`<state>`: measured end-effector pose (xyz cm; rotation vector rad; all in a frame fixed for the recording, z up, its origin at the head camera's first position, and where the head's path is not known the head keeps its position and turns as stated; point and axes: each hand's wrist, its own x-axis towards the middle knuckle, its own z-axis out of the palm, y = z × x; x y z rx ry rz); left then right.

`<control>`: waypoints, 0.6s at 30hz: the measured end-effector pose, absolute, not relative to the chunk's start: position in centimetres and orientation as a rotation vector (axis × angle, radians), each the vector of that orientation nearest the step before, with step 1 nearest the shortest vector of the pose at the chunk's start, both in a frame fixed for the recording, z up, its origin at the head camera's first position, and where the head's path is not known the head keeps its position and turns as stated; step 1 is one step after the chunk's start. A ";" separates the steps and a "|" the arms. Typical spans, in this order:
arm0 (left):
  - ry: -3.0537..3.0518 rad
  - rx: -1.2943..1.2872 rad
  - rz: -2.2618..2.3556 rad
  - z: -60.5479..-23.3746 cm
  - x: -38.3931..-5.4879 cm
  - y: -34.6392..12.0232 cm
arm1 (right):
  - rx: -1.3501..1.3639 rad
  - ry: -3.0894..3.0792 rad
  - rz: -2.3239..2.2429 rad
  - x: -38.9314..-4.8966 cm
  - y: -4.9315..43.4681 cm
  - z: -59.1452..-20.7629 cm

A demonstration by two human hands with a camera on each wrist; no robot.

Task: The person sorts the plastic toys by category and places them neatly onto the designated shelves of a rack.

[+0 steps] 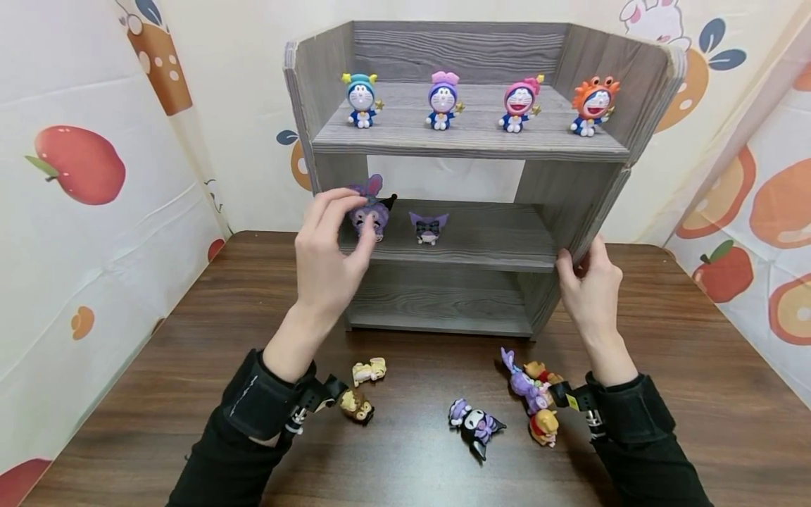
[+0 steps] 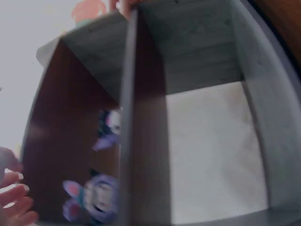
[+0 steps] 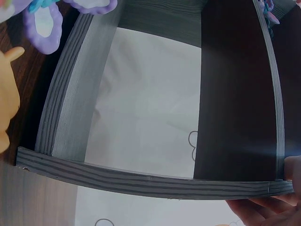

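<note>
My left hand (image 1: 332, 243) is in front of the left end of the middle shelf, fingers loosely bent with nothing between them. Just behind its fingertips stands a purple rabbit-eared figurine (image 1: 378, 215); the left wrist view shows a gap between the fingers (image 2: 19, 207) and that figurine (image 2: 101, 197). Beside it on the same board stands a small figurine with purple pointed ears and a dark bow (image 1: 429, 229). My right hand (image 1: 592, 285) grips the right side edge of the grey wooden display shelf (image 1: 456, 260), thumb in front and fingers round the outer side.
On the top board (image 1: 469, 141) stand several blue figurines in coloured hats. Two yellow and brown figurines (image 1: 369, 371) lie on the brown table (image 1: 405, 451) near my left wrist. A black-and-purple figurine (image 1: 478, 426) lies centrally, and a purple rabbit figurine (image 1: 524, 384) lies among yellow bears by my right wrist.
</note>
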<state>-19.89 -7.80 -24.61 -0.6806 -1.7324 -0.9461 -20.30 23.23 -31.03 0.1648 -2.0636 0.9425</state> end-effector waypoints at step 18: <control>-1.729 -0.327 -1.381 -30.0 -21.8 -9.4 | 0.163 -2.065 0.922 -20.3 23.2 -31.1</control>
